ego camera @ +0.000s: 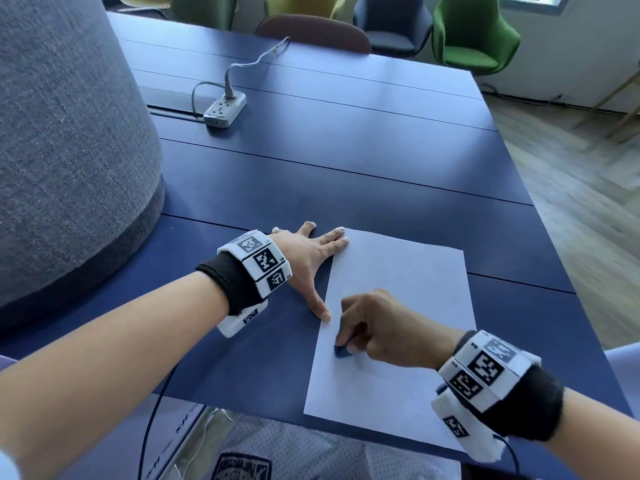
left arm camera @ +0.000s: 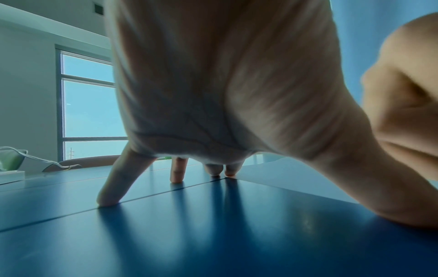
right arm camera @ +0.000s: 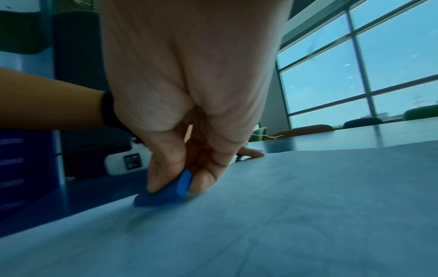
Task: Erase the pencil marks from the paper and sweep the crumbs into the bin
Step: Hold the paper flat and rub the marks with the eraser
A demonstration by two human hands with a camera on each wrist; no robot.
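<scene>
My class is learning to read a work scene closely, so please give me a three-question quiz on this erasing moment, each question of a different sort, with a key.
1. True or false: the right hand pinches a blue eraser against the paper.
2. The left hand is: A) lifting the paper, B) spread flat at the paper's left edge, C) holding a pencil.
3. Fill in: a white ___ lies farther up the table.

Key: 1 true; 2 B; 3 power strip.

Your left hand (ego camera: 304, 258) lies palm down with straight, spread fingers (left arm camera: 113, 187), fingertips and thumb pressed to the surface beneath, the forearm reaching in from your left. Your right hand (ego camera: 381, 327) sits just beside that thumb, its fingers (right arm camera: 163, 168) curled downward and thumb and fingertips pinched together at the tip. Both wrists wear black bands with white marker blocks
</scene>
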